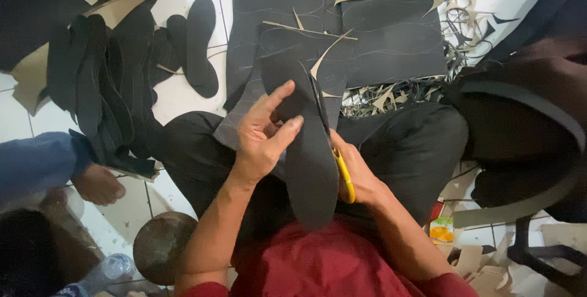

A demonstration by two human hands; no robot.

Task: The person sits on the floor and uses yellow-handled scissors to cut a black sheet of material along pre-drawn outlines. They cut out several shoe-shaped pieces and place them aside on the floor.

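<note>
We hold a dark insole piece (pixel 309 150) in the middle of the frame, over our lap. Our left hand (pixel 264 135) grips its left edge, thumb and fingers pinching it. Our right hand (pixel 358 178) is closed around the yellow handles of the scissors (pixel 333 144), whose blades lie along the right edge of the piece. We judge the cutting is well along: the piece already has the insole shape, and finished insoles (pixel 195 46) lie in a pile at the upper left. The marked foam sheet (pixel 367 34) at the top shows outlines not yet cut. The lower end of the piece is hidden by our red shirt, and the blade tips are hard to make out against the dark material
</note>
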